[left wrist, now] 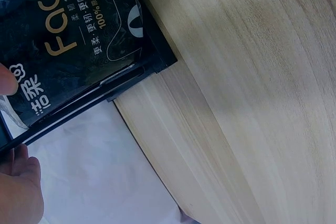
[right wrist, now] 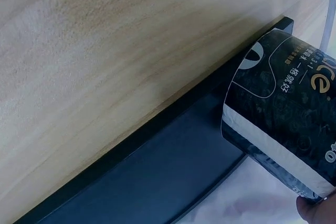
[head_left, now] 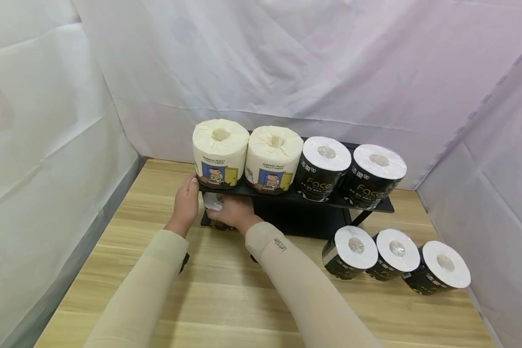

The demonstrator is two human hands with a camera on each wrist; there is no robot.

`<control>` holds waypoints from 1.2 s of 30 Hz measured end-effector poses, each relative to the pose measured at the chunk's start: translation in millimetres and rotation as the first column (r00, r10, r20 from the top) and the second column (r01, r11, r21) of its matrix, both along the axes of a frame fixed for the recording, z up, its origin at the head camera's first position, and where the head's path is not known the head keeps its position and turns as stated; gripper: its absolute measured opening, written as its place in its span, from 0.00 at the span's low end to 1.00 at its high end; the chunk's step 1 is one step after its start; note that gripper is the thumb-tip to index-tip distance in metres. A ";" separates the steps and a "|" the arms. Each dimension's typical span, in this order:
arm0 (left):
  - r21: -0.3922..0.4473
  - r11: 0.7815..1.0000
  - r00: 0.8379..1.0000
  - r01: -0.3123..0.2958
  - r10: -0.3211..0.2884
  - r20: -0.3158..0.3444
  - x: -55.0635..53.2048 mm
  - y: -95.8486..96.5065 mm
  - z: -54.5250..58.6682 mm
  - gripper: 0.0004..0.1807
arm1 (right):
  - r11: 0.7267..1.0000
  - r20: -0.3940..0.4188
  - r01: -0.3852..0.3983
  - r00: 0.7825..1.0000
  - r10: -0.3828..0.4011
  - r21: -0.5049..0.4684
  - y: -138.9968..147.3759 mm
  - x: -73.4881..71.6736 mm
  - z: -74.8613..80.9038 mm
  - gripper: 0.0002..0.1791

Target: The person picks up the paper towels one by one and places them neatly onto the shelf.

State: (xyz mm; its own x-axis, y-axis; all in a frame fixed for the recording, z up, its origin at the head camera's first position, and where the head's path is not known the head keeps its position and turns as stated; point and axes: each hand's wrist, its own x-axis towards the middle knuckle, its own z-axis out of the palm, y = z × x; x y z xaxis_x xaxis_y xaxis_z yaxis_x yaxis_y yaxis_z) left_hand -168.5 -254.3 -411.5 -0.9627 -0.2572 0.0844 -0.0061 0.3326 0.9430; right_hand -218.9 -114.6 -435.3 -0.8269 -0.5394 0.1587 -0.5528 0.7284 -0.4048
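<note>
My left hand (head_left: 186, 200) grips the left end of the upper shelf of a black two-tier rack (head_left: 287, 198). In the left wrist view its fingers (left wrist: 26, 169) lie against the rack's side frame. My right hand (head_left: 235, 210) reaches under that shelf and holds a black-wrapped toilet roll (head_left: 213, 202) with a white top. The roll stands at the left end of the lower shelf (right wrist: 157, 166), its gold "Face" lettering (left wrist: 55, 19) showing in the left wrist view. In the right wrist view only a fingertip (right wrist: 317, 211) shows at the roll's top edge.
Two cream toilet rolls (head_left: 221, 154) (head_left: 273, 162) and two black ones (head_left: 322, 169) (head_left: 371, 176) stand on the upper shelf. Three more black rolls (head_left: 350, 253) (head_left: 393, 256) (head_left: 437, 268) stand on the wooden table (head_left: 226, 309), right of and before the rack. White sheeting (head_left: 243, 63) hangs behind.
</note>
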 end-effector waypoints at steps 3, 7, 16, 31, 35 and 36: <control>-0.001 1.000 1.000 -0.004 0.004 0.002 -0.3 0.0 -1.4 0.30 | 0.999 0.010 -0.025 1.000 0.025 -0.025 0.5 -2.3 -0.3 0.45; -0.001 1.000 1.000 -0.001 0.001 0.012 -0.3 0.1 -2.8 0.30 | 0.998 0.033 -0.048 0.998 0.050 -0.049 0.7 -5.5 -2.4 0.43; -0.013 1.000 1.000 0.002 -0.002 0.026 0.1 1.9 -2.2 0.30 | 0.999 0.132 -0.023 0.991 0.026 -0.023 0.5 -11.7 -9.3 0.40; -0.025 1.000 0.999 0.008 -0.006 0.050 1.0 2.5 0.1 0.31 | 0.994 0.241 -0.013 0.970 0.039 -0.109 3.8 -15.5 -8.7 0.38; -0.023 1.000 0.999 0.001 0.000 0.040 0.7 0.7 0.2 0.30 | 0.993 0.198 -0.031 0.979 0.054 -0.118 3.0 -14.9 -7.9 0.39; -0.023 1.000 0.999 -0.002 0.003 0.036 0.5 0.0 0.1 0.30 | 0.992 0.175 -0.038 0.983 0.059 -0.121 2.7 -14.5 -7.6 0.40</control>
State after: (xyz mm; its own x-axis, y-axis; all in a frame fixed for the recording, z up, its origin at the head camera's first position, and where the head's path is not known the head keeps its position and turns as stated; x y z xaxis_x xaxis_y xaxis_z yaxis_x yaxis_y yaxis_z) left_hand -167.9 -254.2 -411.4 -0.9647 -0.2576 0.0553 -0.0411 0.3544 0.9342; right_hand -233.5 -112.0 -443.0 -0.8209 -0.5661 0.0757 -0.4978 0.6442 -0.5807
